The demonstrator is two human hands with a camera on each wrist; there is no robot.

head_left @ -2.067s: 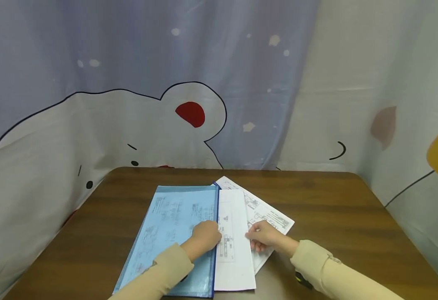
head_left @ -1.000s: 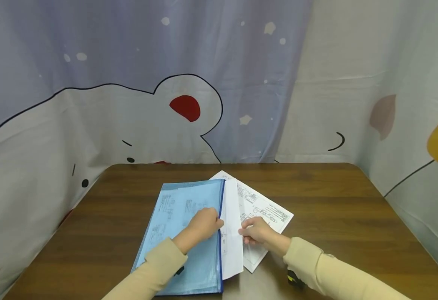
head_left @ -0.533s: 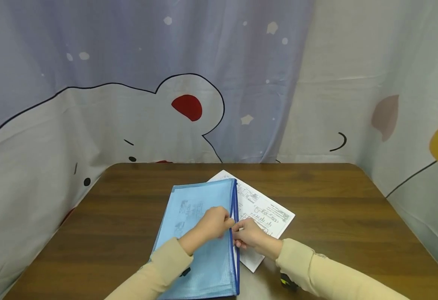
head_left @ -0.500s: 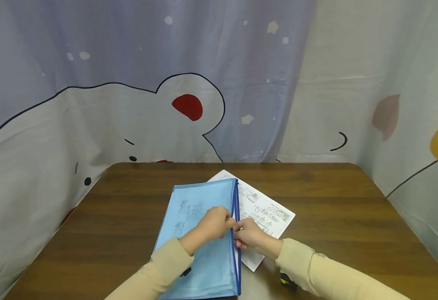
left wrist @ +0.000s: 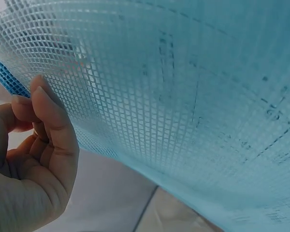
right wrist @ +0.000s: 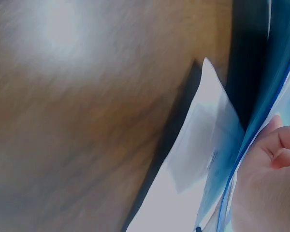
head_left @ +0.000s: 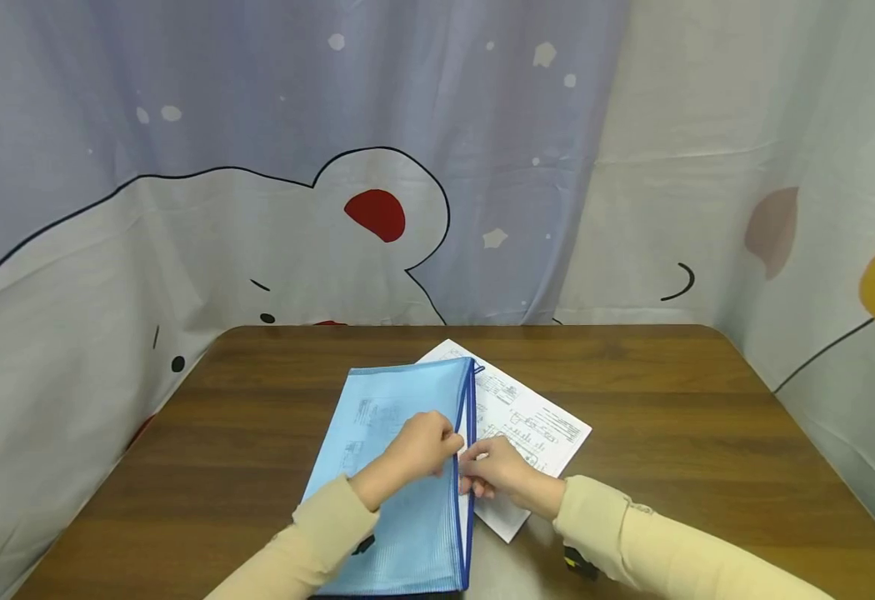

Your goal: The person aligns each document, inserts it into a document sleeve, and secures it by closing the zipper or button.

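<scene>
Head view: your left hand [head_left: 417,448] is pinching the upper flap of the blue mesh folder [head_left: 400,467] at its zipper edge, fingers curled, on the brown table [head_left: 670,417]. Your right hand [head_left: 499,475] is meeting it there — fingers bent at the same edge, lying over the printed sheet [head_left: 531,425] that is jutting out to the folder's right.

Left wrist view: the fingers [left wrist: 48,125] are curling against the mesh.

Right wrist view: blurred — I cannot tell what the fingertips [right wrist: 280,145] are gripping; they are touching the folder's blue edge.
</scene>
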